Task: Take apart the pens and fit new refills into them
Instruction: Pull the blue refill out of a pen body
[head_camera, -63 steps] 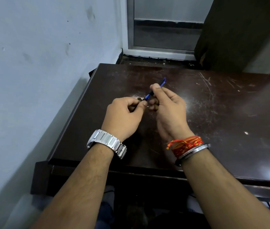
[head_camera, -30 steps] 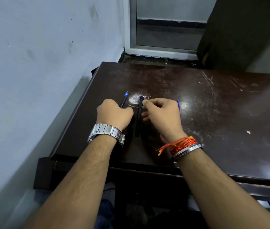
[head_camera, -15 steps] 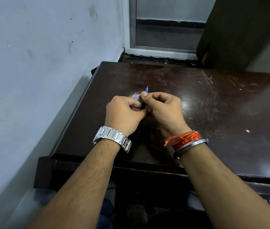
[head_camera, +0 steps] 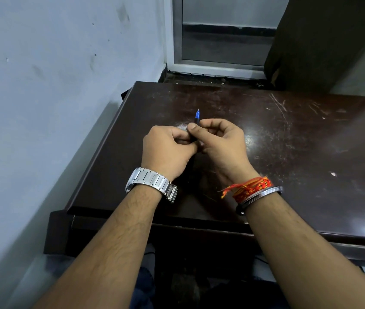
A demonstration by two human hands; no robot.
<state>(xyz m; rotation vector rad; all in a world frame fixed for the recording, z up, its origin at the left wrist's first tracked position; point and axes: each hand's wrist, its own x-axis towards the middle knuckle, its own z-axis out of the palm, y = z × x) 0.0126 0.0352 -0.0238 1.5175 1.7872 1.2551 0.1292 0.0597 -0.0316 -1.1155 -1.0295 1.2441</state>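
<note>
Both hands meet above the dark wooden table (head_camera: 288, 141). A dark pen (head_camera: 196, 128) stands between them, its blue tip (head_camera: 197, 113) pointing up and away. My right hand (head_camera: 219, 148) pinches the pen just below the tip with thumb and fingers. My left hand (head_camera: 166, 150), fingers curled, grips the pen's lower part, which runs down between the two palms and is mostly hidden. Other pen parts or refills are not visible.
A pale wall runs along the table's left side. A metal-framed door or window (head_camera: 217, 41) and a dark panel (head_camera: 324, 41) stand beyond the far edge. The table's front edge (head_camera: 177, 221) lies under my forearms. The tabletop is scratched.
A second ago the hands were apart at the table, each at a separate pen piece. They have lifted and come together, and the blue tip now sticks up from the dark barrel.
</note>
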